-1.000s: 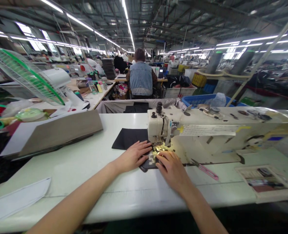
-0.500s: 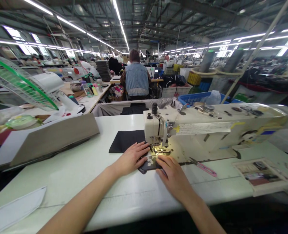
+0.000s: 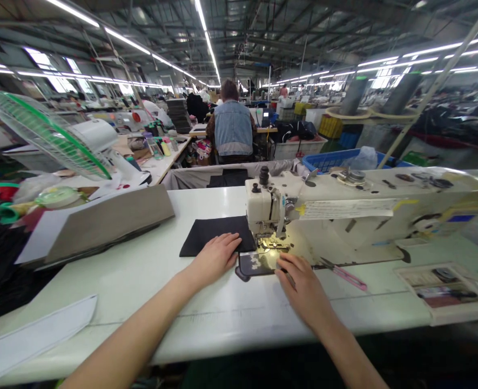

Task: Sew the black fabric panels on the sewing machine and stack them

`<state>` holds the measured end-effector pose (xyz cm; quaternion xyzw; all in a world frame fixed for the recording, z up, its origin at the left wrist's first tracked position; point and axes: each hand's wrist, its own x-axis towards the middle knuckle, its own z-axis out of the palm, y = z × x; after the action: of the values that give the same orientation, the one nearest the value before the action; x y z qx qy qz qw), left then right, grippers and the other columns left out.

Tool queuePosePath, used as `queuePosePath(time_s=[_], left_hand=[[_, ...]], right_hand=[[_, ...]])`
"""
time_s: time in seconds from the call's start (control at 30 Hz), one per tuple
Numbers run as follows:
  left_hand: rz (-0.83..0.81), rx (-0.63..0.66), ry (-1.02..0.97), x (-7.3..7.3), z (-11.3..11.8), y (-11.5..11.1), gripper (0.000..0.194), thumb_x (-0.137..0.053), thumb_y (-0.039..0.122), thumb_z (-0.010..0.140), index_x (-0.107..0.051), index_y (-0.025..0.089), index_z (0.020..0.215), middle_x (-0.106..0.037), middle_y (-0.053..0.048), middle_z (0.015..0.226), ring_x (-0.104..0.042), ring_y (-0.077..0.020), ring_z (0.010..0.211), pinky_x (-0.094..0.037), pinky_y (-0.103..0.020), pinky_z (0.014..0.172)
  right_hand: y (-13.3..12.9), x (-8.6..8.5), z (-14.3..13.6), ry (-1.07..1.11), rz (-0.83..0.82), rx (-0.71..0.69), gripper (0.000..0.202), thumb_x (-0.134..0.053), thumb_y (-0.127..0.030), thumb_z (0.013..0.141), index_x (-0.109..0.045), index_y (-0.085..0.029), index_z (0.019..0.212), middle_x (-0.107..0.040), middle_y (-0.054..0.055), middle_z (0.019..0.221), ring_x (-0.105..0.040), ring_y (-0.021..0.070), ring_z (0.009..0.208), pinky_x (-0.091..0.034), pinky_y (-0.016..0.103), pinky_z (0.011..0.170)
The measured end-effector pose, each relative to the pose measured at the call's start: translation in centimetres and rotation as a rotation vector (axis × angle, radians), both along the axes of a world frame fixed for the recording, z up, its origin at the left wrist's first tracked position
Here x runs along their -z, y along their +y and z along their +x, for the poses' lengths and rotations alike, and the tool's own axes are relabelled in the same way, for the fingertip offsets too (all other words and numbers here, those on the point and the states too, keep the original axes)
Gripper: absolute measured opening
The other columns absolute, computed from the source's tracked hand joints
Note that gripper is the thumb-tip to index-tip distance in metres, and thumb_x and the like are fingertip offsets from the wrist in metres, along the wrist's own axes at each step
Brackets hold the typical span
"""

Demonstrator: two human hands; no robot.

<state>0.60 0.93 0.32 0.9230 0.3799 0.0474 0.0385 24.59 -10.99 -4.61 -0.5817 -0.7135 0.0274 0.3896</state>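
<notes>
A dark, flat piece of fabric (image 3: 212,233) lies on the pale table, its right edge by the needle area of a cream sewing machine (image 3: 323,202). My left hand (image 3: 218,256) rests on the fabric's lower right part with fingers stretched out. Just right of the lit metal needle plate (image 3: 274,245), my right hand (image 3: 301,281) is at the front edge of the machine bed, fingers bent and slightly apart. Something small and dark shows under its fingers, too unclear to name. Pink-handled snips (image 3: 346,275) lie right of that hand.
Folded grey-brown material (image 3: 109,224) lies on the left, with a white fan (image 3: 95,135) behind. A white panel (image 3: 40,337) is at the front left, a parts tray (image 3: 445,292) at the right. A person in a denim vest (image 3: 233,128) sits ahead, near a blue basket (image 3: 328,161).
My left hand has drawn slightly left from the needle area, and the fabric shows more of its surface. My right hand has moved right, off the needle plate's front. The view has shifted slightly.
</notes>
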Motion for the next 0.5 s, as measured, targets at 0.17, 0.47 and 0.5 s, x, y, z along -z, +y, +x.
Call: queuePosePath(time_s=[0.17,0.47,0.5], left_hand=[[0.023,-0.091,-0.131,-0.9,-0.5,0.3,0.033,-0.052,0.009,0.085,-0.067,0.016,0.113,-0.07,-0.013,0.117,-0.064,-0.0301,0.112,-0.054,-0.045,0.094],[0.253,-0.505,-0.873,-0.8,-4.2,1.1,0.064,-0.048,0.014,0.086,-0.036,0.019,0.149,-0.049,-0.014,0.148,-0.045,-0.03,0.138,-0.04,-0.049,0.113],[0.257,-0.397,-0.719,-0.5,-4.4,0.6,0.068,-0.049,0.01,0.082,-0.038,0.019,0.149,-0.044,-0.014,0.153,-0.038,-0.0317,0.143,-0.035,-0.051,0.117]], right_hand=[[0.0,0.1,0.0,0.002,-0.007,-0.02,0.022,-0.051,-0.029,0.1,-0.067,-0.019,0.111,-0.067,0.012,0.119,-0.061,0.0271,0.112,-0.052,0.049,0.099],[0.1,-0.4,-0.1,0.004,-0.01,-0.007,0.022,-0.05,-0.028,0.1,-0.07,-0.02,0.108,-0.069,0.011,0.115,-0.063,0.027,0.11,-0.053,0.05,0.098],[0.1,-0.6,-0.2,0.008,-0.004,0.003,0.023,-0.05,-0.027,0.1,-0.07,-0.02,0.107,-0.069,0.011,0.114,-0.063,0.027,0.109,-0.054,0.05,0.098]])
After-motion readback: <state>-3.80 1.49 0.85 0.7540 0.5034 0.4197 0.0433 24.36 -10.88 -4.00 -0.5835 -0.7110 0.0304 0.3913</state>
